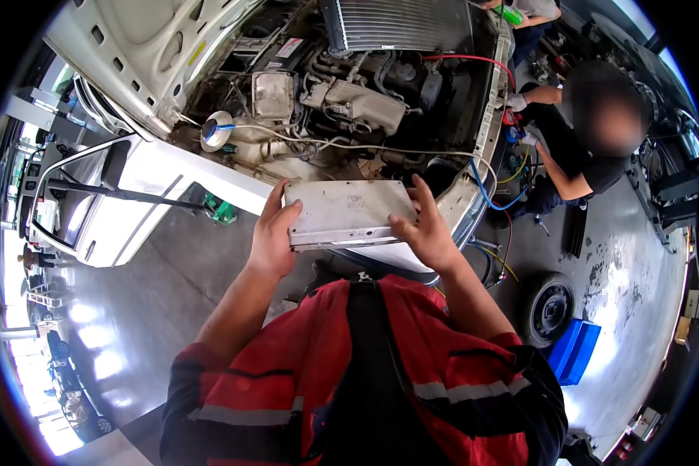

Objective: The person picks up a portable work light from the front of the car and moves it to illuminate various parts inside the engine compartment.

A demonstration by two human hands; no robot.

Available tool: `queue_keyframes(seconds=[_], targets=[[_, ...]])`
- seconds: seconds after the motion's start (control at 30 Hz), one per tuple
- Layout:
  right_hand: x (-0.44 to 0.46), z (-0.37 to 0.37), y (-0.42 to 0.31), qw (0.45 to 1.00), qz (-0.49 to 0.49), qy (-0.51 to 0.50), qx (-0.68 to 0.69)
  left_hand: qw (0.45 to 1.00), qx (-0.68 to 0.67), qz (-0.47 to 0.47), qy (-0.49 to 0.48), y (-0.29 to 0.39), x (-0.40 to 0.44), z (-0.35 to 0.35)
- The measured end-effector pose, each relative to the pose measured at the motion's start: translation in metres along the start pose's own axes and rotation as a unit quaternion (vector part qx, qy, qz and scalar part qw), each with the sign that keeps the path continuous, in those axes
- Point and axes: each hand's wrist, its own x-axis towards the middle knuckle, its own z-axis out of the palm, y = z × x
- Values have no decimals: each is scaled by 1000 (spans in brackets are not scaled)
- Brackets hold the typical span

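A flat, silver-grey metal box with small screws and a faint label is held level in front of my chest. My left hand wraps round its left end, the thumb lying on the upper face. At the opposite end my right hand grips the box, with its thumb on the top near the edge and a finger raised behind. The undersides of the box and several fingers are hidden. Just beyond it lies the open engine bay, with the engine showing.
The raised white hood and an open car door are on the left. A radiator rests across the bay's far side. At right, a gloved co-worker handles coloured hoses. A wheel and blue bin stand on the floor.
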Motion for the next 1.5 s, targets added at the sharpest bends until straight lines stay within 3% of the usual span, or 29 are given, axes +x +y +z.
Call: queue_keyframes(seconds=[0.03, 0.1, 0.17, 0.27, 1.0, 1.03, 1.07, 1.13, 1.23, 1.3, 1.37, 1.47, 1.5], targets=[[0, -2, -8, 999, -29, -18, -41, 988, -140, -63, 34, 7, 2, 8], [-1, -3, -19, 988, -82, -49, -120, 948, -275, -146, 60, 11, 1, 12], [0, -1, -20, 985, -98, -25, -142, 943, -270, -187, 49, 11, 3, 12], [-3, 4, -26, 984, -80, -13, -157, 894, -377, -228, 77, 40, 11, 11], [13, 2, 3, 992, -103, 19, -66, 885, -396, -240, 40, 22, 31, 11], [16, 6, 5, 992, -57, 35, 106, 890, -388, -238, 36, 22, 33, 6], [19, 6, 5, 944, 10, 53, 326, 894, -379, -235, 32, 23, 35, 3], [30, 1, -1, 842, 44, 0, 537, 895, -377, -235, 49, 24, 38, -2], [37, 3, -15, 825, 107, -85, 548, 897, -370, -232, 71, 26, 49, -8], [41, 9, -18, 839, 95, -95, 527, 828, -496, -254, 51, 17, 55, -15], [44, 14, -16, 852, 76, -88, 510, 637, -717, -284, -8, -4, 56, -31], [46, 19, -9, 864, 68, -87, 491, 661, -661, -345, 82, 9, 64, -44], [48, 20, -9, 855, 98, -79, 503, 650, -673, -346, 69, 9, 64, -49]])
